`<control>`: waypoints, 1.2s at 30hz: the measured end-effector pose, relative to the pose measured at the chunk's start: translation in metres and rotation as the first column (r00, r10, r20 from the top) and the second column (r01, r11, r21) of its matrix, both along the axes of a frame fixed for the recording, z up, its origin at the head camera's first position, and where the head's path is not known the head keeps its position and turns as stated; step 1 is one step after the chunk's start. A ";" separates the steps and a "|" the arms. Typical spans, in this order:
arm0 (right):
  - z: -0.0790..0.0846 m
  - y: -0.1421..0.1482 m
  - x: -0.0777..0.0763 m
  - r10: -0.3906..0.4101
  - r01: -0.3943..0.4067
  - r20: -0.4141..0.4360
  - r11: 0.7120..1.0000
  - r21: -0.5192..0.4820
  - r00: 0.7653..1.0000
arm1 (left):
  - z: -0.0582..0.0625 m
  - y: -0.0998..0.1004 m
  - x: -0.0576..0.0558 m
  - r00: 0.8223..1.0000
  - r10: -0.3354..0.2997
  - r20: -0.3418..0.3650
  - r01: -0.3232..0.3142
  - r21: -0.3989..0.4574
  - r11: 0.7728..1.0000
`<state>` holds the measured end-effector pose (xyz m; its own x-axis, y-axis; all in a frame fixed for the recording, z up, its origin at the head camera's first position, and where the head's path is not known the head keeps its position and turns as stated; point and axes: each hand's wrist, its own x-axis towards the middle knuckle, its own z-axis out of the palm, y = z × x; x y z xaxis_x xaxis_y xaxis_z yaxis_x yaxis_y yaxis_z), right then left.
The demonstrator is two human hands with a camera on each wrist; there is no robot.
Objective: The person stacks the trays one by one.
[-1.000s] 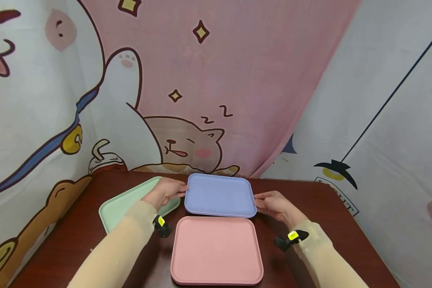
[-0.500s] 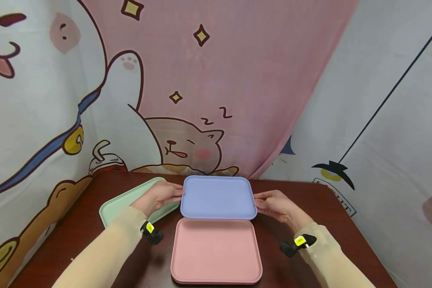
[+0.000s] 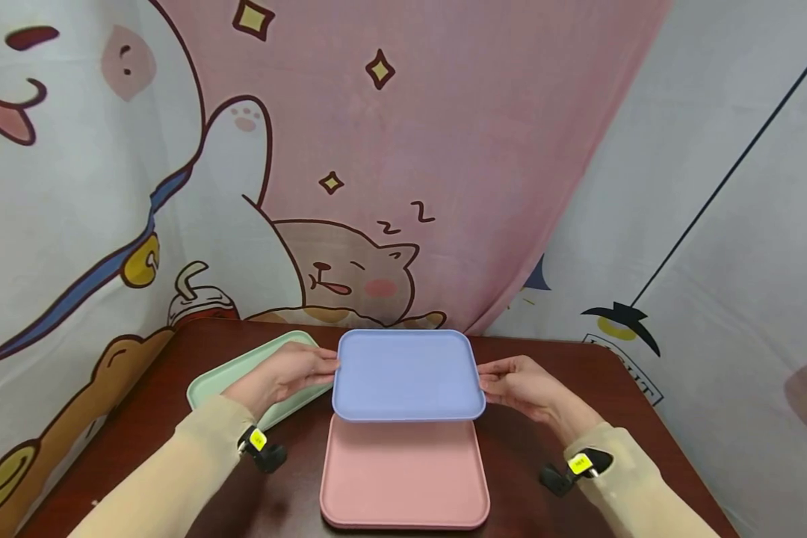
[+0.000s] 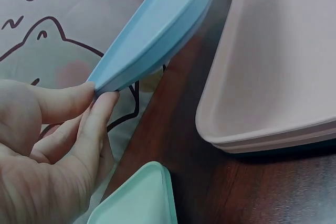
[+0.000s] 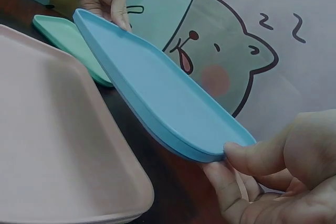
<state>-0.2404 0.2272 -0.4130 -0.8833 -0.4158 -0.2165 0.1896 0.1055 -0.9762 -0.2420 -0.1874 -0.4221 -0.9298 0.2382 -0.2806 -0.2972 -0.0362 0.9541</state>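
Note:
A blue rectangular tray (image 3: 409,377) is held between both hands, raised off the table and overlapping the far edge of a pink tray (image 3: 405,478) in the head view. My left hand (image 3: 288,373) pinches its left edge, thumb on top and fingers below, as the left wrist view shows. At the opposite edge my right hand (image 3: 527,385) pinches it the same way, with the thumb (image 5: 257,156) on the rim. The pink tray lies flat in front of me; its far edge is hidden by the blue one. Behind my left hand lies a green tray (image 3: 232,372), partly covered.
The dark brown wooden table (image 3: 511,478) carries the trays. A printed cloth (image 3: 484,149) with cartoon animals hangs right behind its far edge and along both sides. The green tray sits at an angle on the left.
Both hands have brought the blue tray nearer to me and higher, from behind the pink tray to over its far edge. The pink and green trays stay in place.

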 end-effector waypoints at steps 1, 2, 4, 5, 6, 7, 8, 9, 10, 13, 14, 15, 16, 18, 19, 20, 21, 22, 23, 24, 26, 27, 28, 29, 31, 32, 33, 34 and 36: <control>0.001 0.001 0.002 0.008 -0.008 -0.001 1.000 -0.001 1.000 | 0.001 0.000 0.002 1.000 -0.005 -0.002 0.005 0.005 1.000; 0.002 0.002 0.004 0.015 -0.015 0.001 1.000 -0.006 1.000 | 0.003 0.000 0.004 1.000 -0.006 -0.004 0.006 0.008 1.000; 0.004 0.003 0.008 0.029 -0.029 0.006 1.000 -0.011 1.000 | 0.006 0.000 0.009 1.000 -0.012 -0.010 0.012 0.005 1.000; 0.005 0.004 0.009 0.036 -0.036 0.009 0.999 -0.015 0.999 | 0.008 0.000 0.011 1.000 -0.013 -0.012 0.013 0.003 1.000; 0.006 0.004 0.011 0.039 -0.038 0.015 0.999 -0.019 0.999 | 0.009 0.000 0.013 1.000 -0.011 -0.014 0.012 0.002 1.000; 0.007 0.005 0.013 0.040 -0.040 0.022 0.999 -0.022 0.999 | 0.010 0.000 0.016 1.000 -0.010 -0.016 0.010 0.001 1.000; 0.008 0.005 0.015 0.041 -0.041 0.026 0.999 -0.023 0.999 | 0.011 0.000 0.018 1.000 -0.008 -0.017 0.008 -0.002 1.000; 0.009 0.005 0.017 0.045 -0.045 0.026 0.999 -0.022 0.999 | 0.011 0.000 0.020 1.000 -0.002 -0.017 0.002 -0.003 1.000; 0.010 0.005 0.018 0.044 -0.043 0.029 0.999 -0.024 0.999 | 0.012 0.000 0.022 1.000 0.001 -0.017 -0.001 -0.002 1.000; 0.012 0.006 0.024 0.045 -0.044 0.032 0.999 -0.024 0.998 | 0.012 0.000 0.027 1.000 0.008 -0.012 -0.008 0.000 1.000; 0.012 0.007 0.025 0.047 -0.047 0.031 0.999 -0.026 0.998 | 0.013 0.000 0.029 1.000 0.009 -0.013 -0.009 0.002 1.000; 0.012 0.007 0.027 0.052 -0.051 0.030 0.998 -0.030 0.998 | 0.013 -0.001 0.031 1.000 0.011 -0.014 -0.011 0.004 1.000; 0.012 0.007 0.028 0.053 -0.052 0.033 0.998 -0.035 0.998 | 0.013 -0.001 0.033 1.000 0.009 -0.017 -0.009 0.004 1.000; 0.011 0.009 0.031 0.064 -0.062 0.034 0.997 -0.049 0.997 | 0.013 -0.001 0.037 1.000 0.009 -0.022 -0.009 0.007 1.000; 0.011 0.009 0.033 0.069 -0.067 0.035 0.996 -0.055 0.997 | 0.013 0.000 0.040 1.000 0.012 -0.021 -0.011 0.009 1.000; 0.011 0.010 0.035 0.074 -0.072 0.035 0.996 -0.060 0.997 | 0.013 0.000 0.042 1.000 0.012 -0.021 -0.011 0.012 1.000; 0.010 0.011 0.036 0.079 -0.077 0.035 0.995 -0.065 0.996 | 0.013 0.000 0.044 1.000 0.015 -0.016 -0.015 0.014 1.000; 0.010 0.011 0.038 0.084 -0.081 0.035 0.994 -0.069 0.996 | 0.012 0.000 0.046 1.000 0.014 -0.013 -0.014 0.015 1.000; 0.010 0.012 0.039 0.088 -0.085 0.035 0.994 -0.072 0.996 | 0.012 0.001 0.048 1.000 0.019 -0.008 -0.019 0.016 1.000; 0.009 0.013 0.041 0.092 -0.089 0.034 0.993 -0.073 0.995 | 0.012 0.001 0.050 1.000 0.022 -0.004 -0.022 0.011 1.000; 0.008 0.013 0.044 0.097 -0.094 0.035 0.993 -0.077 0.995 | 0.011 0.001 0.054 1.000 0.030 0.001 -0.030 0.007 1.000; 0.008 0.014 0.045 0.099 -0.096 0.036 0.992 -0.079 0.994 | 0.011 0.001 0.056 0.999 0.034 0.002 -0.034 0.005 0.999; 0.008 0.014 0.047 0.101 -0.098 0.038 0.992 -0.080 0.994 | 0.010 0.001 0.058 0.999 0.034 0.001 -0.034 0.003 0.999; 0.007 0.014 0.048 0.101 -0.097 0.041 0.992 -0.081 0.994 | 0.009 0.001 0.060 0.999 0.037 0.001 -0.037 0.003 0.999; 0.005 0.015 0.051 0.099 -0.095 0.047 0.992 -0.081 0.994 | 0.008 0.001 0.064 0.999 0.036 0.000 -0.036 0.005 0.999; 0.004 0.015 0.053 0.097 -0.093 0.051 0.992 -0.081 0.994 | 0.007 0.001 0.066 0.999 0.034 -0.002 -0.034 0.005 0.999; 0.003 0.015 0.054 0.095 -0.090 0.056 0.992 -0.084 0.994 | 0.006 0.001 0.067 0.999 0.033 -0.004 -0.033 0.008 0.999; 0.002 0.015 0.056 0.095 -0.090 0.058 0.992 -0.086 0.994 | 0.005 0.002 0.069 0.999 0.032 -0.006 -0.032 0.011 0.999; 0.000 0.015 0.059 0.092 -0.086 0.063 0.992 -0.093 0.994 | 0.003 0.002 0.072 1.000 0.024 -0.012 -0.024 0.020 1.000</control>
<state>-0.1810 0.2427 -0.4129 -0.8265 -0.5127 -0.2326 0.2490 0.0377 -0.9678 -0.1702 -0.1855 -0.4188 -0.9385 0.2213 -0.2650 -0.2847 -0.0619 0.9566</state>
